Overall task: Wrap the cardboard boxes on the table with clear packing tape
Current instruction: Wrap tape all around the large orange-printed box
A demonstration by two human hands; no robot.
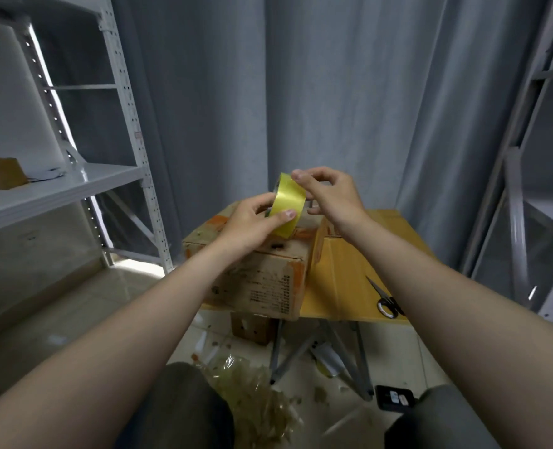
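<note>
The left hand (pixel 252 218) grips a roll of tape (pixel 287 207) on edge, thumb across its yellowish band and fingers curled behind. The right hand (pixel 330 196) curls round the roll's far side, index tip on the top rim. The roll is held just above a worn cardboard box (pixel 262 277) on the table (pixel 343 270), with scissors (pixel 383 299) to the right.

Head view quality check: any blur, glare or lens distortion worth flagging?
Head view: wide-angle distortion bows the shelf uprights at both edges; lighting dim, bright strip behind the left shelf; sheen on the tape roll; left hand and right hand slightly soft; scissors readable.
</note>
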